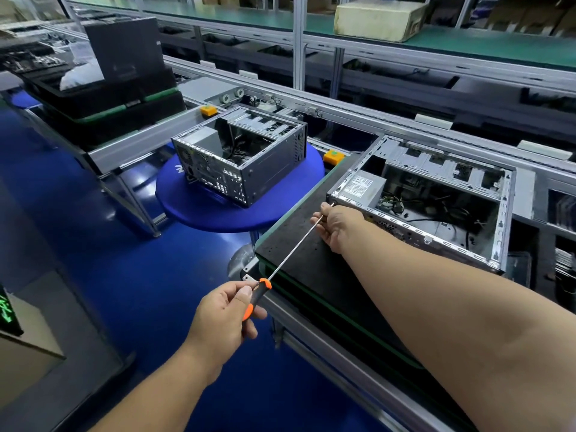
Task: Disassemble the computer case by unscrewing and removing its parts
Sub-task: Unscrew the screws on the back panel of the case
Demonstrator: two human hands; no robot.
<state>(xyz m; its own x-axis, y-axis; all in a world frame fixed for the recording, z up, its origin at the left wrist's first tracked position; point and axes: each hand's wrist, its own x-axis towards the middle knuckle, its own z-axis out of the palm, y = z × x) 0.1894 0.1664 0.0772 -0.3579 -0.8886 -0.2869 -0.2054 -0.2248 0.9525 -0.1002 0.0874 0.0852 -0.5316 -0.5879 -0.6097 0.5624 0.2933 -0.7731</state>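
A long screwdriver (290, 244) is being held in both hands at an open computer case (436, 207) that is lying on its side on a black work mat (299, 257) at the edge of a conveyor bench. The orange-and-black handle is being gripped by the left hand (224, 319), fingers and thumb curled round it, while the thin shaft is being pinched near its tip by the right hand (336, 226). The tip is being pressed against the case's near left corner, just beside the grey power supply (361, 187) inside. A second stripped case (240, 157) is being kept on a round blue stool (218, 213) to the left, well apart. A cream box (378, 20) is being stored on the green shelf behind.
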